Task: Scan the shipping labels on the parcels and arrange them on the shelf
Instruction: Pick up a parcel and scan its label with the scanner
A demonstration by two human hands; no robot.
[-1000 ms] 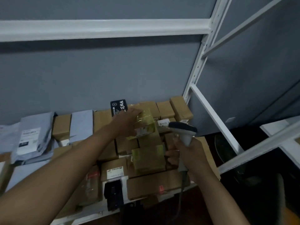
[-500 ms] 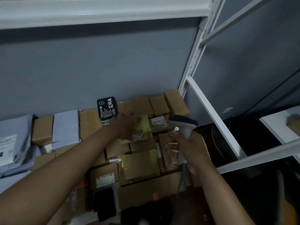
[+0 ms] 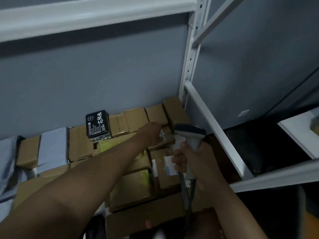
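Note:
Brown cardboard parcels fill the shelf level below me. My left hand (image 3: 151,135) reaches to the back right and its bent fingers hold a small brown parcel (image 3: 167,141) at its white label. My right hand (image 3: 195,157) grips a white and grey barcode scanner (image 3: 189,131), whose head is just right of that parcel. A yellow-taped parcel (image 3: 112,144) lies under my left forearm. Below the scanner sits a brown box with a white label (image 3: 165,173).
A black printed box (image 3: 98,125) stands on the back row. A grey mailer bag (image 3: 52,149) lies at the left. The white shelf upright (image 3: 191,66) and a slanted white rail (image 3: 215,131) bound the right side. A white beam (image 3: 86,16) runs overhead.
My left hand has let go of the yellow-taped parcel and moved right to the small brown labelled parcel. The scanner stays in my right hand, close beside it.

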